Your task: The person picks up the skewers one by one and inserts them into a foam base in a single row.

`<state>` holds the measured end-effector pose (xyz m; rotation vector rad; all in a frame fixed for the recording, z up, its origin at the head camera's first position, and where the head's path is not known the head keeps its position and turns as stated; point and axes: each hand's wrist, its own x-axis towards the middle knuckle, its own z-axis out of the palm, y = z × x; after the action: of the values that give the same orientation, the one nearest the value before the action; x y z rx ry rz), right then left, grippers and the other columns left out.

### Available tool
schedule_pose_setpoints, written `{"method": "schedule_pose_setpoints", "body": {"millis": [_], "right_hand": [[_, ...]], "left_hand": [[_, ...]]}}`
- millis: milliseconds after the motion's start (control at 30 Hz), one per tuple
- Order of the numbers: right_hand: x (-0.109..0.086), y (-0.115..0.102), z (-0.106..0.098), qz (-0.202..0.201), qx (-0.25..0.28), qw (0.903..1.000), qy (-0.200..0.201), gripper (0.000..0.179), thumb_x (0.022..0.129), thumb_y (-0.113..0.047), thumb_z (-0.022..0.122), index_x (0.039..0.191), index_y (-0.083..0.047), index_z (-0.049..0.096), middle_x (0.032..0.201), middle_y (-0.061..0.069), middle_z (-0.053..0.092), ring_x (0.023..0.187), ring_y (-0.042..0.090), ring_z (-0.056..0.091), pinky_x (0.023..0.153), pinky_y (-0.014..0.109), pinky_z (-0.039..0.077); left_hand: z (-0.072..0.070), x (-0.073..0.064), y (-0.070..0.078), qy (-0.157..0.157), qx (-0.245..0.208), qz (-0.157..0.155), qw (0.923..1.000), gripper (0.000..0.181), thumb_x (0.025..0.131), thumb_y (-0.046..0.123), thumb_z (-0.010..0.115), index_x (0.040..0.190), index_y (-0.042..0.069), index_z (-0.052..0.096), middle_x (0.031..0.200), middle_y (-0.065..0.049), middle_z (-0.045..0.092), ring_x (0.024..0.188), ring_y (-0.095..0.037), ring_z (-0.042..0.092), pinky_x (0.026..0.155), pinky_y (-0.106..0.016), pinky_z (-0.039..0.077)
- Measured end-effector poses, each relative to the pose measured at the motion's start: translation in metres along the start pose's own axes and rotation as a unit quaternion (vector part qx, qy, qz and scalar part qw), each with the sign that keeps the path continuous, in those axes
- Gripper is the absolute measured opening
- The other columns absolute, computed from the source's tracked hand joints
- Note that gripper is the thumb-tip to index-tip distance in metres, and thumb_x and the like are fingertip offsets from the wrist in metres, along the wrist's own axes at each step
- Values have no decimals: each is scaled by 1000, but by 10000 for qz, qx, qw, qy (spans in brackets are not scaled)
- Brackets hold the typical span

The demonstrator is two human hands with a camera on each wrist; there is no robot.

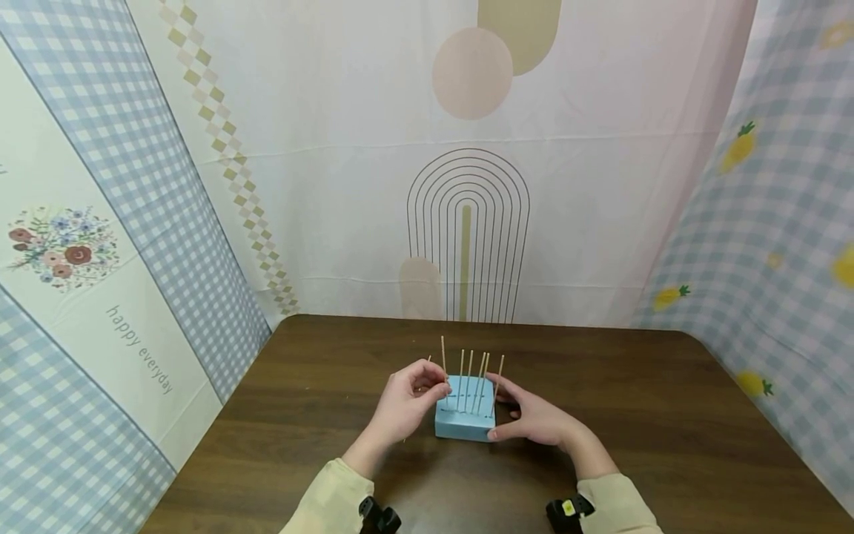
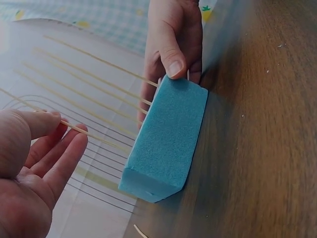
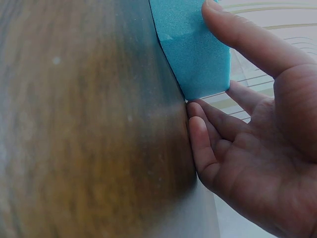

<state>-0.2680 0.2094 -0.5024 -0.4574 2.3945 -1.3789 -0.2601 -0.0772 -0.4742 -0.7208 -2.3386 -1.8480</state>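
Note:
A light-blue foam block (image 1: 465, 429) sits on the table with several thin wooden sticks (image 1: 471, 363) standing up from its top, some slightly tilted. My left hand (image 1: 408, 400) pinches another thin stick (image 2: 101, 139) between thumb and fingers at the block's left side. That stick's lower end is close to the top face; whether it is in the foam I cannot tell. On the right, my right hand (image 1: 537, 419) grips the block, its thumb (image 2: 175, 67) on the near face and its fingers around the far side.
The brown wooden table (image 1: 320, 445) extends around the block, with a small loose stick piece (image 2: 140, 231) near the block's left end. A patterned white cloth (image 1: 347, 222) hangs behind the table's far edge; checked cloths hang at both sides.

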Motion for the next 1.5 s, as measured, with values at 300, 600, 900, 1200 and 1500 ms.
{"method": "schedule_pose_setpoints", "body": {"millis": [300, 600, 900, 1200, 1500], "right_hand": [[-1, 1, 0, -7, 37, 10000, -19, 105, 88, -31, 89, 171, -18, 26, 165, 24, 39, 151, 44, 38, 119, 61, 36], [-1, 0, 0, -2, 93, 10000, -17, 104, 88, -30, 90, 170, -19, 27, 164, 22, 40, 150, 43, 38, 120, 60, 36], [-1, -1, 0, -35, 41, 10000, 4, 103, 88, -29, 89, 170, -19, 28, 164, 22, 40, 151, 43, 38, 119, 60, 37], [-1, -1, 1, 9, 35, 10000, 28, 102, 89, -30, 89, 170, -21, 28, 164, 21, 41, 151, 41, 38, 119, 59, 37], [-2, -1, 1, -29, 33, 10000, -1, 103, 89, -30, 89, 170, -20, 27, 165, 21, 40, 151, 42, 38, 119, 59, 38]], "left_hand": [[4, 4, 0, 54, 169, 91, 9998, 19, 99, 7, 77, 115, -1, 69, 104, -4, 73, 93, -18, 72, 85, -29, 61], [5, 4, 1, 78, 174, -39, 9998, 19, 100, 6, 76, 116, -1, 69, 104, -1, 73, 94, -17, 73, 86, -28, 61], [6, 3, 2, 88, 315, -27, 9995, 17, 101, 7, 76, 115, 1, 70, 104, 0, 73, 94, -17, 72, 86, -29, 61], [8, 1, 1, -11, 500, -41, 9987, 13, 100, 7, 77, 112, 8, 72, 102, 2, 74, 91, -15, 71, 83, -28, 61], [9, -1, -1, -43, 489, 17, 9988, 11, 100, 5, 76, 110, 4, 71, 101, -2, 74, 91, -17, 70, 82, -27, 60]]}}
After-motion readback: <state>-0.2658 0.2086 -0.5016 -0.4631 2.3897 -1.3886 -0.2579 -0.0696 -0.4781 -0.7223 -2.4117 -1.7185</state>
